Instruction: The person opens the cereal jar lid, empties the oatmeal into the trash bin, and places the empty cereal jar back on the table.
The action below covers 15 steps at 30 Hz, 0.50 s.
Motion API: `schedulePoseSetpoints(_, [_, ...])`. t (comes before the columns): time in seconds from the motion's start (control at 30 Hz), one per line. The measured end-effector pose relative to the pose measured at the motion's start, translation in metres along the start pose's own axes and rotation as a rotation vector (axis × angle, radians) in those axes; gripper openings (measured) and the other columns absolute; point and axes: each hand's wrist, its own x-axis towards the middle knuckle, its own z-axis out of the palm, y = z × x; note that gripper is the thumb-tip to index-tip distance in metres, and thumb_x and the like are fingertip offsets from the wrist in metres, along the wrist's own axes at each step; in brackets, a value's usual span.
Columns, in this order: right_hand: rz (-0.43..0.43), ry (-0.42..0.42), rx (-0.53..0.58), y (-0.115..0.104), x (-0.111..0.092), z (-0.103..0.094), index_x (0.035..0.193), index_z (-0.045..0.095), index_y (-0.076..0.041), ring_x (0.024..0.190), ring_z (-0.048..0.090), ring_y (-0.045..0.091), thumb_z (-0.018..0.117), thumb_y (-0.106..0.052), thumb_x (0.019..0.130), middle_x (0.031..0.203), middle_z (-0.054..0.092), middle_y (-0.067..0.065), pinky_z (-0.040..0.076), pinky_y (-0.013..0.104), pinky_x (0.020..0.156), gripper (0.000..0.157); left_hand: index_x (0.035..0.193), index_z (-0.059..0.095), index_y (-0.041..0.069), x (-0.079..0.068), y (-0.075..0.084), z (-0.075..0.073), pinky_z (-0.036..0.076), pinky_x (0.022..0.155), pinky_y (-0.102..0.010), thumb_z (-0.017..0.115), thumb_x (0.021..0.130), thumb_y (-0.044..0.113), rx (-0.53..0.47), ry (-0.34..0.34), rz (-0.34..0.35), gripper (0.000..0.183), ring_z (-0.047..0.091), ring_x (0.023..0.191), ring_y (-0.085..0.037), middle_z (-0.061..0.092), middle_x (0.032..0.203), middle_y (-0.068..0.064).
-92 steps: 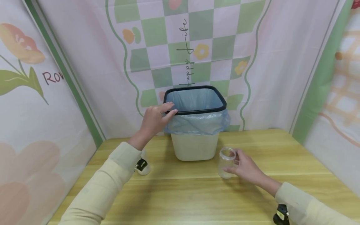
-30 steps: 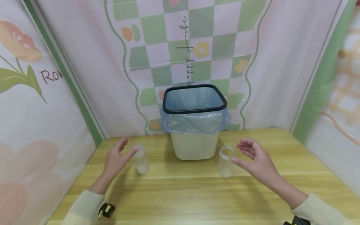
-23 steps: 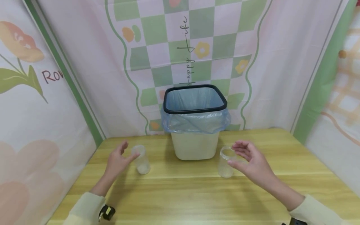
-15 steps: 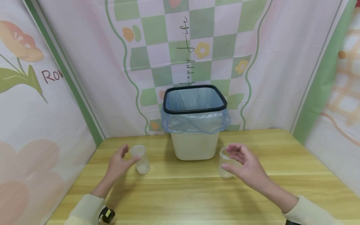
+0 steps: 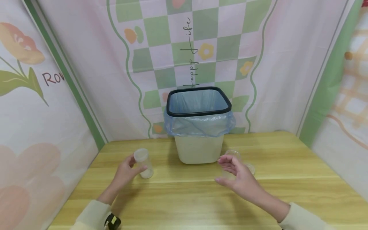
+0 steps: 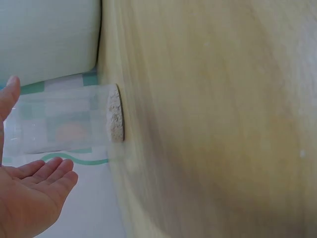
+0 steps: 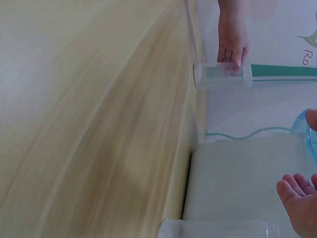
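A clear jar point(image 5: 144, 164) stands upright on the left of the table, with a layer of pale, grainy stuff at its bottom in the left wrist view. My left hand point(image 5: 126, 171) is around its left side, thumb in front and fingers behind; the left wrist view shows the fingers extended close beside the jar wall, not curled round it. My right hand point(image 5: 242, 180) hovers with thumb and fingers spread, holding nothing. It partly hides a second clear jar point(image 5: 233, 153), whose lower end appears in the right wrist view. A clear round disc, perhaps a lid point(image 5: 250, 168), lies right of that jar.
Between the jars, at the back, stands a cream bin point(image 5: 199, 150) with a black rim point(image 5: 198, 114) and a blue bag liner point(image 5: 198, 125) folded over its edge. The wooden table point(image 5: 184, 204) meets printed curtains point(image 5: 95, 64) at the back and sides.
My left hand left the bin rim and came down to the left jar, closing in on it. My right hand let go of the right jar, drew back, then moved left across its front.
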Motion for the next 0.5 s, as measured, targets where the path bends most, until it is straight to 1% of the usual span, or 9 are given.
schedulePoseSetpoints(0.13, [-0.011,-0.015,-0.002,0.002,-0.002,0.006,0.125,0.047,0.008,0.114,0.055,0.024,0.081,-0.009,0.078,0.121,0.056,0.014,0.045,0.021,0.097,0.061,0.138,0.042,-0.008,0.0,-0.001,0.005,0.037,0.105,-0.053,0.08,0.082,0.03,0.0,-0.011,-0.019,0.078,0.051,0.122,-0.042,0.054,0.13,-0.029])
schedulePoseSetpoints(0.3, [-0.024,-0.031,0.013,0.004,-0.003,0.013,0.124,0.048,0.007,0.113,0.056,0.031,0.081,-0.008,0.077,0.12,0.056,0.014,0.046,0.023,0.096,0.059,0.133,0.047,-0.007,0.001,0.0,0.008,0.039,0.102,-0.055,0.08,0.081,0.031,0.009,-0.01,-0.031,0.072,0.053,0.118,-0.042,0.058,0.125,-0.027])
schedulePoseSetpoints(0.37, [-0.017,-0.043,0.023,0.005,-0.003,0.015,0.125,0.047,0.008,0.114,0.055,0.035,0.081,-0.009,0.078,0.121,0.056,0.015,0.046,0.024,0.097,0.061,0.131,0.05,-0.006,0.001,0.0,0.009,0.04,0.101,-0.056,0.08,0.081,0.03,0.006,-0.011,-0.035,0.069,0.055,0.117,-0.042,0.059,0.123,-0.026])
schedulePoseSetpoints(0.5, [0.012,-0.071,0.044,0.005,-0.004,0.022,0.128,0.045,0.008,0.116,0.053,0.037,0.081,-0.011,0.078,0.123,0.054,0.016,0.045,0.029,0.099,0.064,0.13,0.051,-0.005,0.002,-0.001,0.01,0.042,0.099,-0.056,0.08,0.082,0.029,0.001,-0.021,-0.039,0.066,0.055,0.116,-0.041,0.06,0.123,-0.025])
